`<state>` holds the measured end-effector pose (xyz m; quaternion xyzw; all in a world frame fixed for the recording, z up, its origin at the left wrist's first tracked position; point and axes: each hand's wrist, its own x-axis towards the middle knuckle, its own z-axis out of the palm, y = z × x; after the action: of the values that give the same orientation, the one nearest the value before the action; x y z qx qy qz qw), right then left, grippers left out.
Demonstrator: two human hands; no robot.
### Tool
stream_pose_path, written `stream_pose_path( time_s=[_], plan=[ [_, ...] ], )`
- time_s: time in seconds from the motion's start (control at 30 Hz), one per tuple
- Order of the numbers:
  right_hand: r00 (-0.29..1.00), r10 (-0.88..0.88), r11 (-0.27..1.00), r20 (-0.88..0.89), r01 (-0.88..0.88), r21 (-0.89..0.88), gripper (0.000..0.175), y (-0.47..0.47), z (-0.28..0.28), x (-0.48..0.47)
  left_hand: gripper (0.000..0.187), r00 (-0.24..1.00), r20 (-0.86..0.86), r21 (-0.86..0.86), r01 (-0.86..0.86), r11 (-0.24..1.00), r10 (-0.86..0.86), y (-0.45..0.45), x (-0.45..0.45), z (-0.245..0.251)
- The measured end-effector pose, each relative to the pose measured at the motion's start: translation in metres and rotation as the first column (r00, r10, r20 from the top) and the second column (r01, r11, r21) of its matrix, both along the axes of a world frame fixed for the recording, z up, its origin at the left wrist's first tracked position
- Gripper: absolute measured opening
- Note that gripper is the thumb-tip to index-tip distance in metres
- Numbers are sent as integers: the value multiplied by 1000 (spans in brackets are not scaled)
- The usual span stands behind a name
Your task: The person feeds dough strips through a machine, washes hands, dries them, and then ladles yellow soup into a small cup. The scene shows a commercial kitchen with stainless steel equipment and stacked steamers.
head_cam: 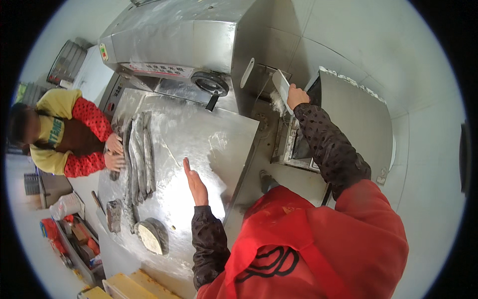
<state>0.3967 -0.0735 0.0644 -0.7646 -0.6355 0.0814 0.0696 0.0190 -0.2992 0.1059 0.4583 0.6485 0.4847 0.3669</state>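
Observation:
My left hand (196, 188) is raised over the steel table (231, 130), palm flat and seen nearly edge-on, with nothing in it. My right hand (297, 97) grips a white flat-backed brush (282, 88) with pale bristles, held beyond the table's right edge near the machine. Several long dark dough ropes (140, 157), dusted with flour, lie side by side on the left of the table. Nearer to me are a half-round piece (150, 238) with a pale face and a dark block (114, 216). Flour marks the tabletop.
A large steel dough machine (168, 45) with a black handwheel (210, 84) stands behind the table. Across on the left, a co-worker's hands (115, 153) press on the table beside the ropes. A steel-covered unit (354, 116) stands right. Yellow boxes (127, 286) and a filled crate (76, 246) lie lower left.

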Motion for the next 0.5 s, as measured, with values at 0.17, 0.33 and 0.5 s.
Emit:
stream_pose_path(
  time_s=[0.17,0.33,0.5],
  plan=[
    [996,92,996,-7,-92,-15,23,21,1,6,64,991,7,-52,-132,990,132,-11,13,0],
    [920,392,880,-4,-376,-291,37,60,-64,96,53,982,-75,70,-166,984,171,-29,3,-61],
    [414,-218,929,-884,-189,-318,30,-51,25,52,51,956,45,-15,-290,957,290,-73,35,-15]
  ],
)
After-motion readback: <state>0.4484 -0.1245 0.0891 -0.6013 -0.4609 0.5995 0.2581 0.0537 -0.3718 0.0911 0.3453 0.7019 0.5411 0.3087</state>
